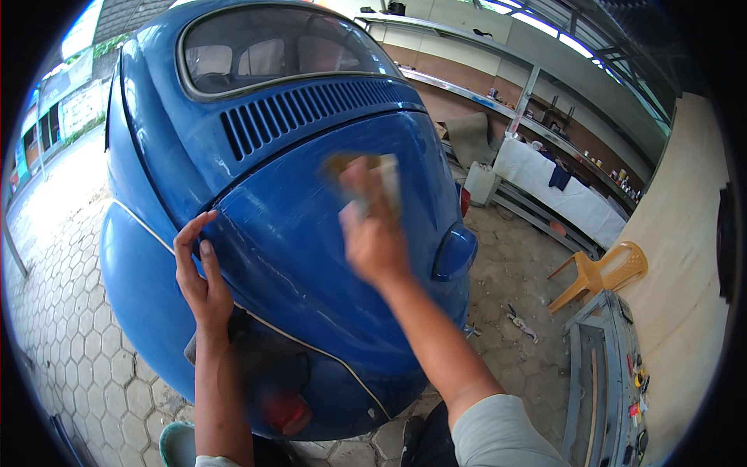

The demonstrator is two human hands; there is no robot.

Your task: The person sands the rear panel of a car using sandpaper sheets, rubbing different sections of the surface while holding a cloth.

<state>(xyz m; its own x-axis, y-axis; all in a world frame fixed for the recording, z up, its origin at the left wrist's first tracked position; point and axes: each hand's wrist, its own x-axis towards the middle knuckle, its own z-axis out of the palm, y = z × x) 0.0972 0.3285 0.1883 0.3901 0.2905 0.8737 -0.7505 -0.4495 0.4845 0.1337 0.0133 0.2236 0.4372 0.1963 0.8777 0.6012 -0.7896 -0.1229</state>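
Observation:
A rounded blue car fills the middle, its rear lid facing me below a row of dark vent slots. My right hand is closed on a flat tan and pale pad against the upper part of the lid. Motion smears the hand and the pad, so the pad's exact kind does not show. At the lid's left edge, my left hand rests with its fingertips on the bodywork, fingers stretched and thumb apart, holding nothing. Pale scuffs run across the blue paint.
A red tail light sits low by my left forearm. To the right are a yellow plastic chair, a grey metal rack with small tools, and pliers-like tools on the paving. A cluttered shelf lines the back wall. A pale green basin stands bottom left.

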